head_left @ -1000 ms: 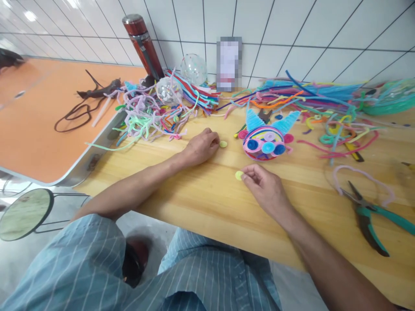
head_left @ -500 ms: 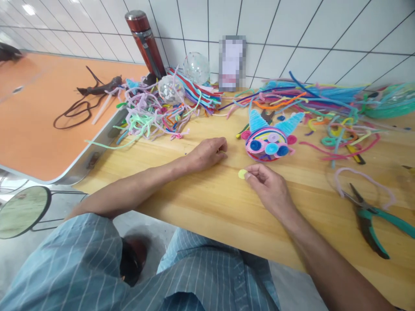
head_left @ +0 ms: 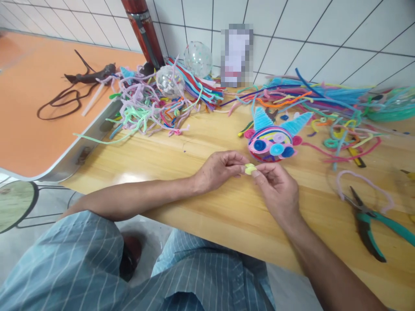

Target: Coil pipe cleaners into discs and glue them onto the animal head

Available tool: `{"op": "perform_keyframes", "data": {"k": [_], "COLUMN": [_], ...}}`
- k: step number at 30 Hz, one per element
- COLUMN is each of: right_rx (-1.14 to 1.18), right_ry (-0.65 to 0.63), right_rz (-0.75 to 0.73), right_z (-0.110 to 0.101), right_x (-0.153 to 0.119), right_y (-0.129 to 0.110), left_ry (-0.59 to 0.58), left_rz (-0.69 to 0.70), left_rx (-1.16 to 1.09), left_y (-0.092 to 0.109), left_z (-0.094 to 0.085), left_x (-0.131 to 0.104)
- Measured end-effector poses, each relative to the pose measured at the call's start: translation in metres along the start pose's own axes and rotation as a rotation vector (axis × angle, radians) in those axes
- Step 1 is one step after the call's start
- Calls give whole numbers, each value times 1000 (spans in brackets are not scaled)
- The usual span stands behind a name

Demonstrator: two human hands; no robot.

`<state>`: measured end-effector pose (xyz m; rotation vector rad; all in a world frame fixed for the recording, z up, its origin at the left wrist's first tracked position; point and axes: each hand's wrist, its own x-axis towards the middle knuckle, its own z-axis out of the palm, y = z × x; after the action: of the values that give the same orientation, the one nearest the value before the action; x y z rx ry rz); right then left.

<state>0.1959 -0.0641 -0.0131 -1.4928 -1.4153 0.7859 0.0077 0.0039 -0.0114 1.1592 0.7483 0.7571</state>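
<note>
Pinching: we have a small, rounded, pale-yellow fuzzy piece [head_left: 250,168] between the fingertips of our left hand [head_left: 220,172] and our right hand [head_left: 279,188]; whether it is one disc or two overlapping, we cannot tell.
Left grip: closed, thumb against fingers, on the left edge of the yellow piece.
Right grip: closed likewise on its right edge, the thumb on the near side.
Yellow piece: at the middle of the long, pale wooden counter [head_left: 194,220], just to the near left of a rounded, multicoloured fuzzy-stem face with pointed blue ears [head_left: 276,149].
Right side: we see teal-and-black metal pliers [head_left: 365,211] lying with jaws spread, a bent lilac fuzzy stem [head_left: 352,172] beside them.
Far right: a long bundle of blue, pink and orange fuzzy stems [head_left: 327,93] lies along the white tiled wall [head_left: 301,26].
Far left: we see a tangle of lilac and mint fuzzy stems [head_left: 138,103], a shiny, confetti-flecked clear ball [head_left: 169,81] and a tall, red-brown cylindrical flask [head_left: 145,34].
</note>
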Motion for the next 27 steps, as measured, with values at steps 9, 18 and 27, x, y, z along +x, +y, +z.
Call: {"op": "perform_keyframes", "data": {"k": [9, 18, 27], "right_rx": [-36, 31, 72], "right_ry": [12, -58, -41], "right_rz": [1, 136, 241], "right_z": [3, 3, -26], "right_x": [0, 4, 15], "right_y": [5, -8, -17], "left_ry": [-79, -106, 35], "left_rz": [79, 50, 3], "left_rx": [-43, -24, 103], "left_y": [-10, -16, -3], "left_z": [-2, -6, 1], "left_x": [-8, -1, 2]}}
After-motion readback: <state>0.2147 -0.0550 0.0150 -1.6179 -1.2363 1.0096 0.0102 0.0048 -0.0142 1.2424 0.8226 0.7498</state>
